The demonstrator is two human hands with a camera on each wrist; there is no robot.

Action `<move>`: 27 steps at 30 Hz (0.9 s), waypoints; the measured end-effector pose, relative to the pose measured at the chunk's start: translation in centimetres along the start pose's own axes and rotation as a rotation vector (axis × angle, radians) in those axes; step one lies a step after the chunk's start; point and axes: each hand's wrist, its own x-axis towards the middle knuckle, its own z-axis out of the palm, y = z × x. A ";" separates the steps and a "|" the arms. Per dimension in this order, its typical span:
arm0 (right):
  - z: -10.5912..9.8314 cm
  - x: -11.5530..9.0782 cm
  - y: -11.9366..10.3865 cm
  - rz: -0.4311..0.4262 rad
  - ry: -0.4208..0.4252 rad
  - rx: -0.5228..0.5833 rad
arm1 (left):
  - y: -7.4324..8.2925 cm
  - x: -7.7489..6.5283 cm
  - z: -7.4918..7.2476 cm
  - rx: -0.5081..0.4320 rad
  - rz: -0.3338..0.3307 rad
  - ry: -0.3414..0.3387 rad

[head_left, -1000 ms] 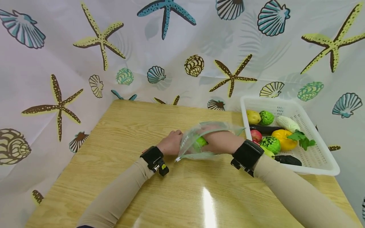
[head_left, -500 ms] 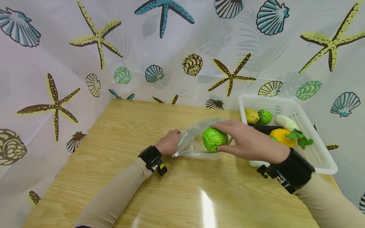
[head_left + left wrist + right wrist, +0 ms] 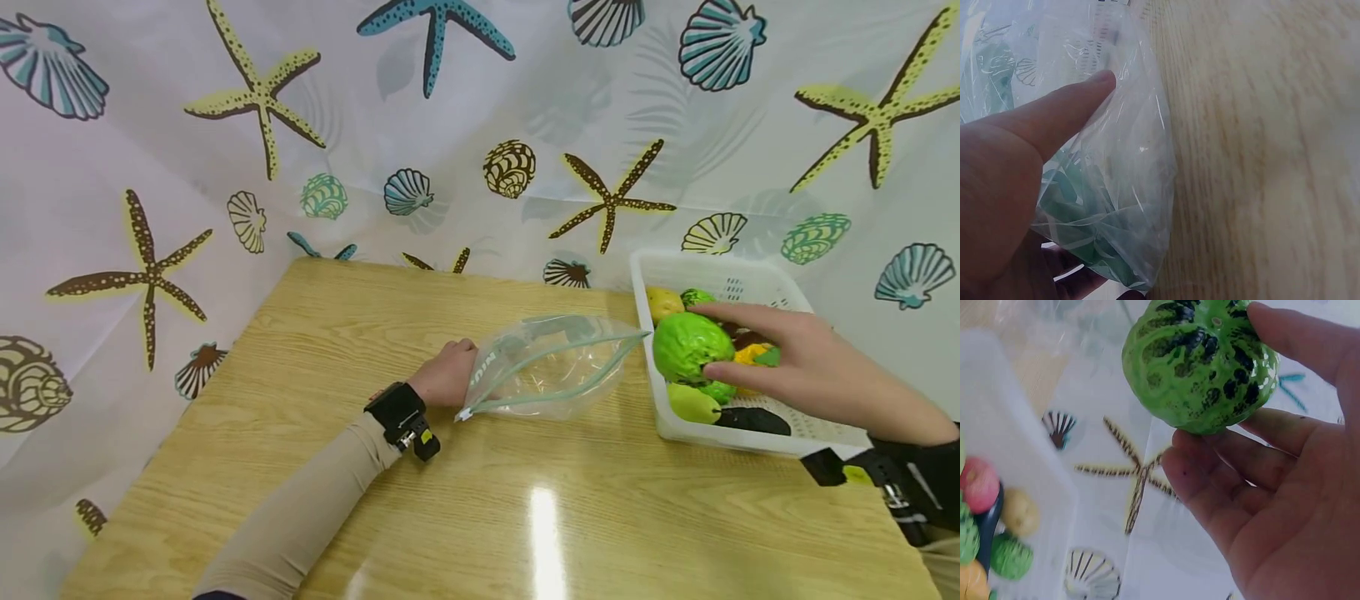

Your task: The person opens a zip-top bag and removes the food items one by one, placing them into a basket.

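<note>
My right hand holds a bright green pumpkin by its sides, thumb and fingers spread around it, above the near part of the white basket. In the right wrist view the pumpkin shows ribs and dark blotches, with the fingertips under it. My left hand grips the left end of a clear zip bag on the table; in the left wrist view the thumb lies over the plastic and the other fingers are beneath. The bag's green-edged mouth gapes, with a white slider at its near corner.
The white basket stands at the right of the wooden table. In it lie a yellow potato, a pear, a dark wrinkled avocado and other produce. A shell-patterned cloth hangs behind.
My right hand has drawn the green pumpkin out of the bag's mouth and carried it right, over the basket. The left hand has stayed at the bag's left end.
</note>
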 end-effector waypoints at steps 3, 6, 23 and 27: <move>-0.3 -1.4 2.3 0.098 -0.001 -0.038 | 0.0 0.1 -0.1 0.008 0.003 -0.006; -0.2 -2.2 4.7 0.179 -0.024 -0.086 | 0.0 0.2 -0.2 0.007 -0.003 -0.010; 3.0 -4.2 13.9 0.294 -0.243 -0.222 | 0.1 0.0 0.0 -0.006 -0.044 -0.022; 3.5 -4.5 14.6 0.301 -0.259 -0.230 | 0.1 0.0 0.1 -0.011 -0.038 -0.022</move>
